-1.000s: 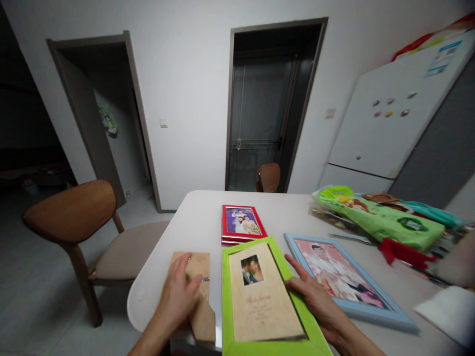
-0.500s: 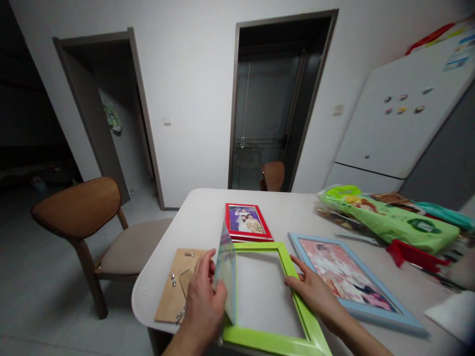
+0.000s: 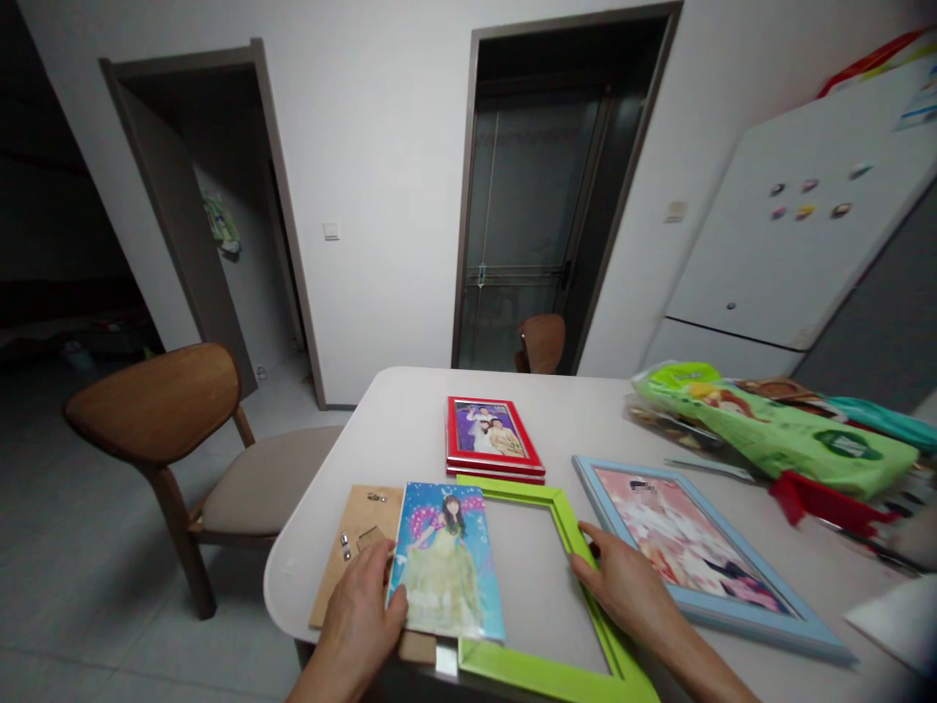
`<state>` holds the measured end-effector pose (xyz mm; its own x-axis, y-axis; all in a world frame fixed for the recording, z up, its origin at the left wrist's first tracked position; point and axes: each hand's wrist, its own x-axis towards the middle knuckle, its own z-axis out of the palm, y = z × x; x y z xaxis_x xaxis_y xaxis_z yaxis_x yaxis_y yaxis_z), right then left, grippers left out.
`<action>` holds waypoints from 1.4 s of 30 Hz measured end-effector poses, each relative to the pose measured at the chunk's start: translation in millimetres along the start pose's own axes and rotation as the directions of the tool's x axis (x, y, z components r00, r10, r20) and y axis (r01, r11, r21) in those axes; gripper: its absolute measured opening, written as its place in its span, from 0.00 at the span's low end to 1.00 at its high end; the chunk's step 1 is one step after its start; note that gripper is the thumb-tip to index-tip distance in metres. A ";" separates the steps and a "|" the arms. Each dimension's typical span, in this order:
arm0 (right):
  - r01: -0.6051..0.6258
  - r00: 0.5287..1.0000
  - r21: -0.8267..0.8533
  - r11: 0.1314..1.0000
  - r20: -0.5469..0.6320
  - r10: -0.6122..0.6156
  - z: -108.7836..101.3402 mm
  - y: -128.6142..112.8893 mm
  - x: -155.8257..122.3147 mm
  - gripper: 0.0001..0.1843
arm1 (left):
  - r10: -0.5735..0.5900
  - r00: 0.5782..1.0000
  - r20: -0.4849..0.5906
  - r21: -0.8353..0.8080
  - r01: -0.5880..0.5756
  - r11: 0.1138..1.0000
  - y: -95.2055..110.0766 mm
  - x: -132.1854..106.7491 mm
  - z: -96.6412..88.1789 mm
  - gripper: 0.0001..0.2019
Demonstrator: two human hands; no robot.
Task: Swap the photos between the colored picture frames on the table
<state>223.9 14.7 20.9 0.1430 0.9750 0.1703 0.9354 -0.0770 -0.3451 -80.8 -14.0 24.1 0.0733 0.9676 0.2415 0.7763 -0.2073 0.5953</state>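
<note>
My left hand [image 3: 362, 610] grips the near left edge of a printed picture of a figure in a green dress [image 3: 445, 561], which lies face up across the left side of a bright green frame [image 3: 578, 557] and a brown backing board [image 3: 360, 527]. The frame's opening shows the bare table. My right hand [image 3: 622, 586] lies flat on the frame's right rail, fingers spread.
A red frame [image 3: 490, 437] lies behind the green one and a light blue frame [image 3: 695, 552] to its right. Green and teal packets [image 3: 768, 430] crowd the white table's [image 3: 410, 410] right side. A wooden chair [image 3: 161, 410] stands to the left, a fridge [image 3: 797, 234] at right.
The insert came out of the green frame: my left hand lifted it on edge, then turned it over leftward, so its picture side now faces up over the backing board.
</note>
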 end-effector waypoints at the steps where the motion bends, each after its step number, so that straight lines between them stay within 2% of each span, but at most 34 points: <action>1: 0.019 1.000 -0.009 1.000 -0.017 -0.019 -1.4 -1.1 0.0 0.24 | 0.024 1.000 -0.006 0.021 -0.024 1.000 -0.7 -0.3 -0.1 0.20; 4: 0.089 0.991 0.078 0.993 -0.103 -0.081 -5.1 -12.2 -0.9 0.23 | 0.095 0.995 -0.028 0.067 -0.092 0.993 0.1 -2.7 0.0 0.19; 6: 0.087 0.994 0.288 0.954 -0.087 -0.064 -3.2 -27.2 -3.3 0.23 | 0.142 0.990 -0.026 0.065 -0.140 0.988 4.3 -5.9 0.9 0.20; 8: -0.039 0.998 0.578 0.815 0.069 -0.001 3.9 -47.1 -6.9 0.24 | 0.190 0.982 0.009 0.032 -0.190 0.981 10.5 -9.9 3.9 0.23; 9: -0.142 0.983 0.696 0.703 0.183 0.017 8.7 -58.1 -8.8 0.26 | 0.218 0.975 0.038 0.008 -0.218 0.976 13.7 -11.8 6.3 0.26; 11: -0.321 0.929 0.815 0.482 0.370 -0.007 17.4 -80.3 -12.1 0.28 | 0.279 0.953 0.115 -0.044 -0.276 0.960 19.2 -14.4 12.7 0.31; 13: -0.395 0.892 0.847 0.356 0.446 -0.072 19.6 -100.7 -13.9 0.24 | 0.316 0.931 0.185 -0.075 -0.307 0.949 22.8 -13.8 18.8 0.35; 15: -0.382 0.891 0.873 0.302 0.435 -0.132 12.5 -117.7 -14.6 0.19 | 0.318 0.927 0.201 -0.086 -0.307 0.948 25.6 -9.6 21.9 0.35; 16: -0.371 0.894 0.891 0.260 0.418 -0.159 6.2 -124.5 -15.0 0.18 | 0.319 0.931 0.177 -0.101 -0.305 0.947 27.5 -6.4 21.8 0.34; 18: -0.345 0.905 0.924 0.164 0.374 -0.201 -7.7 -133.8 -16.7 0.19 | 0.328 0.942 0.064 -0.190 -0.311 0.931 34.2 0.3 18.9 0.30; 20: -0.331 0.923 0.940 0.082 0.341 -0.178 -16.6 -136.5 -20.2 0.22 | 0.251 0.964 -0.085 -0.362 -0.264 0.894 45.7 5.6 15.1 0.24; 22: -0.365 0.926 0.929 0.057 0.369 -0.082 -16.3 -132.7 -25.5 0.24 | 0.050 0.987 -0.155 -0.589 -0.133 0.797 61.3 7.7 14.9 0.19; 24: -0.426 0.904 0.904 0.008 0.427 -0.032 -9.0 -123.6 -31.1 0.23 | -0.152 0.984 -0.095 -0.799 0.016 0.601 77.7 6.9 20.9 0.17; 25: -0.443 0.897 0.896 -0.038 0.442 -0.030 -4.9 -117.6 -33.4 0.22 | -0.211 0.977 -0.037 -0.877 0.069 0.476 84.8 6.0 25.9 0.18; 27: -0.419 0.907 0.896 -0.146 0.421 -0.021 -0.7 -103.5 -35.7 0.21 | -0.242 0.968 0.073 -0.962 0.132 0.239 95.0 4.7 37.1 0.20; 28: -0.389 0.918 0.903 -0.184 0.396 0.004 -1.6 -95.4 -35.3 0.21 | -0.225 0.967 0.117 -0.976 0.154 0.156 97.4 4.6 42.1 0.22; 29: -0.366 0.924 0.909 -0.199 0.380 0.037 -4.6 -86.5 -34.0 0.22 | -0.198 0.969 0.146 -0.980 0.169 0.104 97.8 5.1 46.1 0.24; 30: -0.362 0.924 0.913 -0.190 0.379 0.057 -9.3 -77.1 -32.0 0.23 | -0.171 0.972 0.164 -0.979 0.181 0.090 96.5 6.0 48.9 0.27; 31: -0.374 0.919 0.913 -0.163 0.389 0.065 -15.1 -67.2 -29.4 0.23 | -0.155 0.973 0.171 -0.975 0.189 0.113 93.6 7.1 50.6 0.29; 33: -0.421 0.903 0.904 -0.072 0.425 0.061 -27.2 -47.9 -23.7 0.24 | -0.159 0.974 0.162 -0.950 0.198 0.243 85.1 9.1 51.4 0.33; 35: -0.467 0.884 0.883 0.048 0.465 0.052 -35.7 -32.5 -18.9 0.25 | -0.151 0.976 0.155 -0.877 0.206 0.435 76.3 9.1 50.7 0.32; 37: -0.499 0.866 0.854 0.150 0.499 0.039 -38.4 -24.5 -15.3 0.25 | -0.088 0.982 0.166 -0.743 0.183 0.644 70.4 6.2 50.1 0.28; 39: -0.510 0.855 0.837 0.200 0.519 0.010 -35.5 -23.8 -11.9 0.25 | -0.006 0.983 0.184 -0.580 0.113 0.807 67.5 1.8 50.1 0.27; 42: -0.485 0.862 0.847 0.217 0.505 -0.041 -24.2 -29.1 -5.5 0.25 | 0.122 0.973 0.196 -0.385 -0.038 0.922 64.9 -3.7 52.2 0.28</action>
<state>203.7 6.5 52.4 -0.0777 0.9492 -0.3048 -0.1407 -0.3131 -0.9392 2.0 -23.5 21.8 0.2890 0.9444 0.1569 0.4724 -0.2832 0.8346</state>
